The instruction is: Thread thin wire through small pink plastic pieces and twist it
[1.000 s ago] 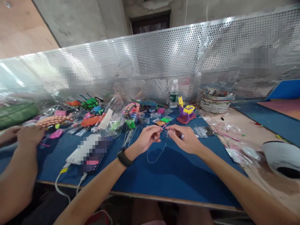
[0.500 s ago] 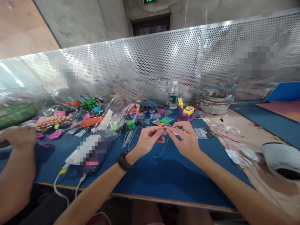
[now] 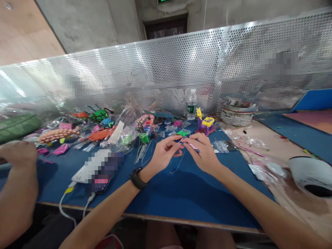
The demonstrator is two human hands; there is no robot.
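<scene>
The left hand (image 3: 163, 155) is raised a little above the blue table mat (image 3: 181, 193), thumb and forefinger pinched together on a thin wire (image 3: 178, 165) whose free length droops in a loop below the fingers toward the mat. The right hand (image 3: 204, 154) sits just beside it, fingertips nearly meeting those of the left, closed in a pinch on a small pink piece (image 3: 193, 146); whether that piece is threaded on the wire cannot be told at this sharpness. A black wristband (image 3: 136, 178) circles the left wrist. On the mat just beyond the left hand lies a scatter of loose thin wires (image 3: 142, 152), with small green bags of beads (image 3: 144, 137) and (image 3: 183, 132) near them. Further out, a purple and yellow beaded figure (image 3: 205, 125) stands upright behind the right hand, and a clear water bottle (image 3: 192, 104) stands against the perforated metal screen (image 3: 166, 76) that closes off the far edge of the table. Left of centre, a blurred-out device (image 3: 100, 167) rests on the mat with white cables (image 3: 63, 202) running off the near edge. Finished beaded animals, among them an orange one (image 3: 100, 134) and a green one (image 3: 99, 115), lie among clear plastic bags further left. A stacked round basket (image 3: 238, 112) sits well to the right. At the far left edge, another person's hand (image 3: 18, 154) rests on the table.
</scene>
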